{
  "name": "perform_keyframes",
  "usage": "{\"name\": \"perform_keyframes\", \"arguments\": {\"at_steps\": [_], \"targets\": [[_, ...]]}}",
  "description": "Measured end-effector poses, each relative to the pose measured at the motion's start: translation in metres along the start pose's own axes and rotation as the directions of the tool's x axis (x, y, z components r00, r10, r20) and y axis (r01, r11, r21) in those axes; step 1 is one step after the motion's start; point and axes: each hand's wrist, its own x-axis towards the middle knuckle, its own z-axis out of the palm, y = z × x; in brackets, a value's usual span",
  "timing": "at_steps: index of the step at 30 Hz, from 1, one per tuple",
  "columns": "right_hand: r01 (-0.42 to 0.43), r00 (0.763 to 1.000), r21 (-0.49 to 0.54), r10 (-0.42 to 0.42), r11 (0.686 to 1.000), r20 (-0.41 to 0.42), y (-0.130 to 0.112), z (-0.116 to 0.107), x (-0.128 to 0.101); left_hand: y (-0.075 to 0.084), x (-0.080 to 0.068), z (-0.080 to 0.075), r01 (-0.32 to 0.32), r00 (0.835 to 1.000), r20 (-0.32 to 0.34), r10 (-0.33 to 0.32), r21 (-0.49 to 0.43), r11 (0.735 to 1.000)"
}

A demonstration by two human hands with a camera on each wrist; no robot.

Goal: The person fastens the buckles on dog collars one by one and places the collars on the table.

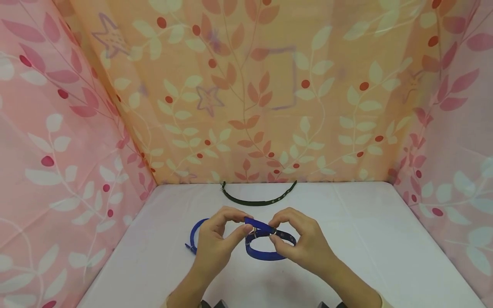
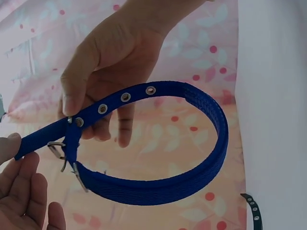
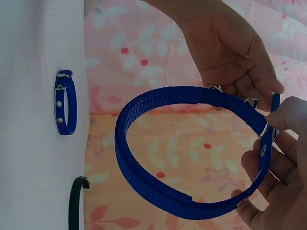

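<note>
A blue collar [image 1: 265,256] with metal eyelets is held as a loop just above the white table [image 1: 366,239], between both hands. My left hand [image 1: 243,224] pinches the strap's free end beside the silver buckle [image 2: 58,149]. My right hand [image 1: 274,232] pinches the eyelet strap at the buckle from the other side. In the left wrist view the blue collar [image 2: 192,177] hangs open below the right hand [image 2: 100,62]. The right wrist view shows the same blue collar [image 3: 144,177], with the left hand [image 3: 225,48] above it.
A second, smaller blue collar [image 1: 194,237] lies on the table behind my left hand. A dark collar [image 1: 258,200] lies curved along the back edge. Leaf-patterned fabric walls [image 1: 246,107] close in the table on three sides.
</note>
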Motion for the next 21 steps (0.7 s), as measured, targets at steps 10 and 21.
{"name": "perform_keyframes", "arguments": {"at_steps": [10, 21], "targets": [[-0.141, 0.981, -0.085, 0.151, 0.986, 0.119, 0.000, -0.008, 0.001, -0.002, 0.002, -0.004, 0.031, 0.999, -0.016, -0.031, -0.020, 0.999], [-0.047, 0.998, -0.092, 0.051, 0.995, 0.048, -0.001, -0.001, -0.001, -0.006, -0.001, 0.005, 0.039, 0.998, 0.043, -0.042, 0.077, 0.996]]}}
